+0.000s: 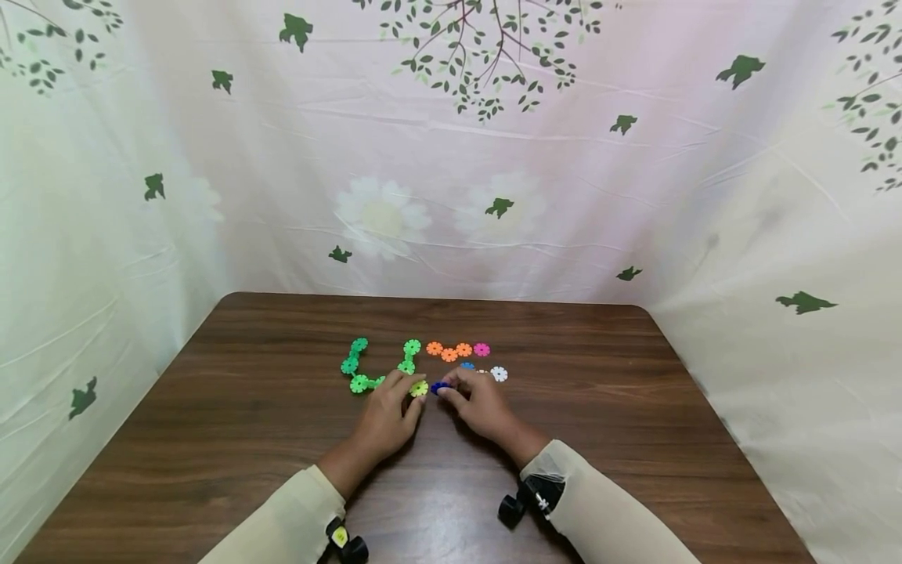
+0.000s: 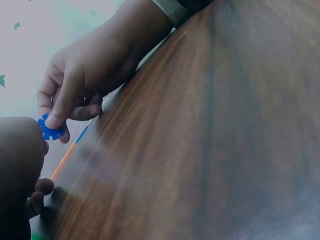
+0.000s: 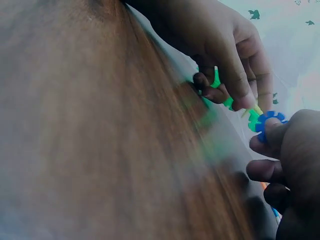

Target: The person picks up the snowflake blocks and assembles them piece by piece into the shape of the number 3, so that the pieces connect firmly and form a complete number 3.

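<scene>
Around the middle of the wooden surface [image 1: 634,439], both hands are facing each other at close quarters: the left hand [image 1: 384,419] is pinching a yellow-green notched disc [image 1: 419,388], and the right hand [image 1: 486,407] is gripping a blue notched disc [image 1: 440,387], its fingers drawn in tight. Blue is sitting just right of yellow-green, looking tilted, a slim gap showing from the head; being round, neither is offering a long axis.

- Table [image 1: 634,392]: dark brown, wood-grained; 6 o'clock, head view.
- Backdrop cloth [image 1: 423,149]: pale, creased; spans 9 to 3 o'clock, via 12.
- Leafy branch prints [image 1: 499,47]: 10, 12 and 2 o'clock.
- Daisy prints [image 1: 381,217]: 10 and 1 o'clock, near centre.
- Green bird prints [image 1: 296,31]: scattered clockwise, 8 to 3 o'clock.
</scene>
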### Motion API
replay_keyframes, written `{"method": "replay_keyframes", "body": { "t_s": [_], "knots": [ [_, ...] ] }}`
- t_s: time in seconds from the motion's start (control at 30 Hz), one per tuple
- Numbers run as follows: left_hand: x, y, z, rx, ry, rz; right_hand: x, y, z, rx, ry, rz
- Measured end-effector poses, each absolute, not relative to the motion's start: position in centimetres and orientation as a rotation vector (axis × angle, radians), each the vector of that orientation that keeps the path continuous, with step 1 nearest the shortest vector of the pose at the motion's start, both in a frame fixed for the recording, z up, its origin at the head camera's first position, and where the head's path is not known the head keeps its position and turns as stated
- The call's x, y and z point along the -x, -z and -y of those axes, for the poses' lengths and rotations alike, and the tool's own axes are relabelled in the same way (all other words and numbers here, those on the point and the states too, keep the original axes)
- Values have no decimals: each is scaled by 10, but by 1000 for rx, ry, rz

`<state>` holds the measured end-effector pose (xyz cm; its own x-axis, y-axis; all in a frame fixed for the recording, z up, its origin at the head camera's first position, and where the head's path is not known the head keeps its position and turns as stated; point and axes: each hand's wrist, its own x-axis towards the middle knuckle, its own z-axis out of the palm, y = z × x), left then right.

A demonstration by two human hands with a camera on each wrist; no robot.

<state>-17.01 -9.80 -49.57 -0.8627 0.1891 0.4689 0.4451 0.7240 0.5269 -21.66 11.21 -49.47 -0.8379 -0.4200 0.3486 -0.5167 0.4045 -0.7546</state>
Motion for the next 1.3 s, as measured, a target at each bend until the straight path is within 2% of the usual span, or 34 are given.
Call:
{"method": "replay_keyframes", "body": {
  "t_s": [0.77,1.3],
  "knots": [
    [174,500,98,523,906,2504,217,496,-111,-990,-1139,2452],
    [174,499,95,570,985,2457,214,497,-109,-1007,-1130,2413]
  ]
}}
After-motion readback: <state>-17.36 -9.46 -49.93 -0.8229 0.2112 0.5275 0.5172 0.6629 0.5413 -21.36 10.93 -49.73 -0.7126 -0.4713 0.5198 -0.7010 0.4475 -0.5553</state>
